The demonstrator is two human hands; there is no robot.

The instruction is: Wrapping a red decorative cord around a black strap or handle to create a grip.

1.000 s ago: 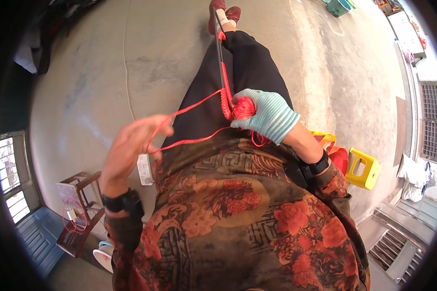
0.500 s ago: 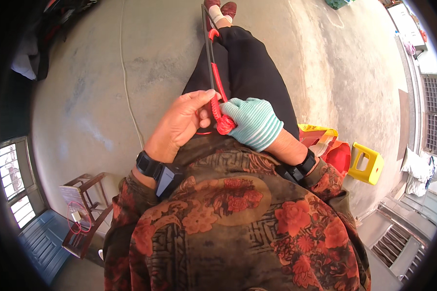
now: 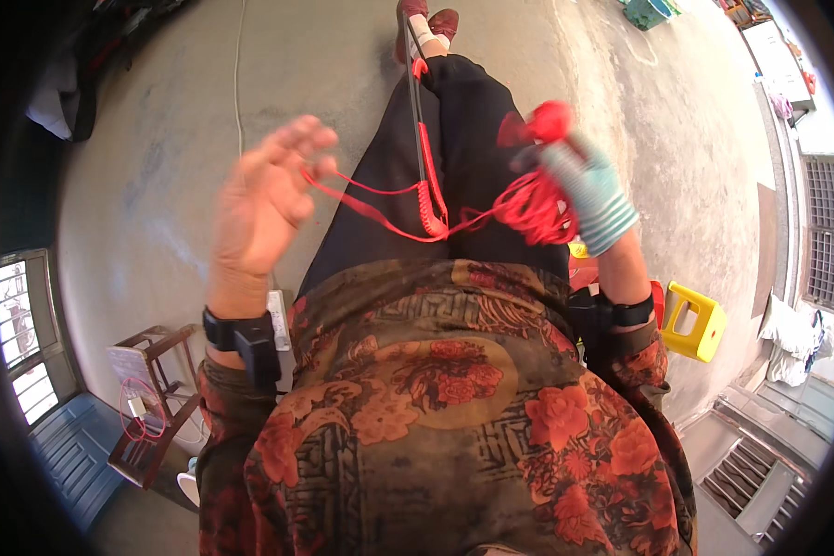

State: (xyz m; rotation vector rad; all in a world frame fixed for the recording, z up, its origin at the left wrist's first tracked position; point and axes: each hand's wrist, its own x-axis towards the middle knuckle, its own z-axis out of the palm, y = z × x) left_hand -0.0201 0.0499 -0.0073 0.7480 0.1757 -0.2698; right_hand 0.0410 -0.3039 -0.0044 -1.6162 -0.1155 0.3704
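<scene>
Left hand (image 3: 264, 199) loosely hooks red cord (image 3: 372, 213); right hand (image 3: 591, 190) (gloved, blurred) grasps the cord bundle (image 3: 536, 208). Between them, the dark frame (image 3: 415, 116) seems mid-winding, calling for even tension.

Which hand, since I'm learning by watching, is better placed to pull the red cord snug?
Probably the left hand: the red cord loops out to it, left of the wrapped bars. The gloved right hand is occupied with the cord bundle.
</scene>
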